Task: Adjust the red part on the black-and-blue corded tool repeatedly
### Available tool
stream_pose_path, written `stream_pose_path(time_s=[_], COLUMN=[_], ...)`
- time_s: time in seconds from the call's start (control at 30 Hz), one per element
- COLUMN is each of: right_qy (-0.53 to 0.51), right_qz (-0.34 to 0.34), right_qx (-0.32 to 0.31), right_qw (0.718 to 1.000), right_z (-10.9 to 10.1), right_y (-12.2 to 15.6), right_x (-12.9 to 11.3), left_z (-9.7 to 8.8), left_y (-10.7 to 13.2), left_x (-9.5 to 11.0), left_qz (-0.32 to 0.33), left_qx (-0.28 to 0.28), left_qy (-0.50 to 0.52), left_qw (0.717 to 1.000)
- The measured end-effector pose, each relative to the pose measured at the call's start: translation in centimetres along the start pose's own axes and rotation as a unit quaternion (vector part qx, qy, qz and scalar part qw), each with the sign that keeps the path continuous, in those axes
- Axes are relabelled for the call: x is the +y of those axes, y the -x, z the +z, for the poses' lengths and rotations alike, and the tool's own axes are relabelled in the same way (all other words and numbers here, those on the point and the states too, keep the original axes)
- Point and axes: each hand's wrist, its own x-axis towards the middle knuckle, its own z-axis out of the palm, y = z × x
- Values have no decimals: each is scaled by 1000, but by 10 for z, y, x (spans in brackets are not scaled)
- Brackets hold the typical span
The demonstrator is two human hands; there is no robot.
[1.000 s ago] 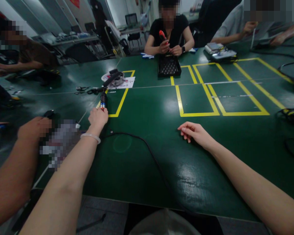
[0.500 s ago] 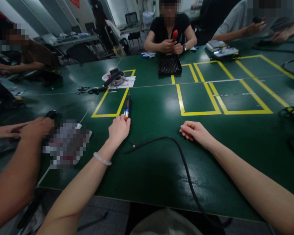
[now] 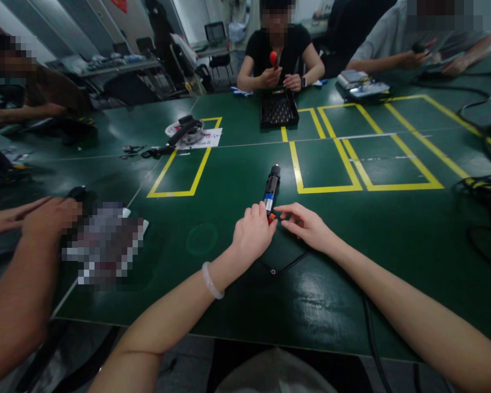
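Observation:
My left hand (image 3: 251,236), with a pale bangle on the wrist, is closed round the near end of a corded electric screwdriver (image 3: 270,188) that lies on the green table (image 3: 237,180), tip pointing away from me. The tool is black with a blue and silver band and a red part by my fingers. Its black cable (image 3: 290,263) trails back toward me. My right hand (image 3: 306,226) rests right beside it, fingers loosely stretched toward the tool's red end, holding nothing.
Yellow tape rectangles (image 3: 331,158) mark the table. A black tray (image 3: 279,109) sits before a person opposite holding a red tool. A paper with a tool (image 3: 190,134) lies far left. Another person's arm (image 3: 20,284) and hand are at my left. Cables (image 3: 486,191) coil at right.
My left hand has dragged the screwdriver from the left yellow rectangle rightward to the middle, up to my right hand. The cable followed. The right hand barely moved.

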Motion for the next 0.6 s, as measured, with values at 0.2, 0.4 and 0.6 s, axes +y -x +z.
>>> stream_pose_path(time_s=[0.2, 0.4, 0.6], right_qy=[-17, -206, -269], right_qz=[51, 205, 216], right_qx=[-13, -20, -42], right_qw=[998, 957, 938], right_z=[0, -4, -3], right_y=[1, 2, 1], right_x=[-2, -7, -8], left_z=[-1, 11, 16], left_y=[2, 5, 5], left_x=[0, -17, -17], left_qz=[51, 77, 73], left_qx=[-39, -38, -27], left_qy=[83, 169, 184], left_qw=[994, 982, 980])
